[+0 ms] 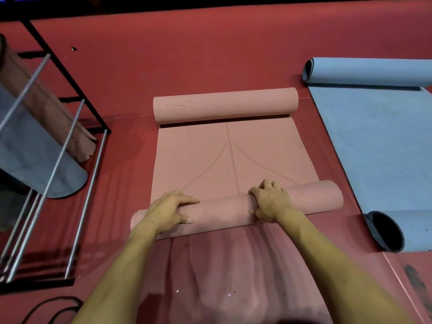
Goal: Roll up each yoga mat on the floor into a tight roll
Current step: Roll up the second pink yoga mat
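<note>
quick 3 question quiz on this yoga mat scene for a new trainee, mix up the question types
1. True or false: both the left hand and the right hand are on the near roll of the pink mat.
2. Multiple choice: the far end of the pink mat is A) flat, B) curled into a roll, C) folded in half.
3. Fill in: the mat to the right of the pink one is ____ in colour.

Key:
1. True, both hands rest on top of the near roll.
2. B, a far roll sits at that end.
3. Blue; the blue mat is also curled at both ends.
</note>
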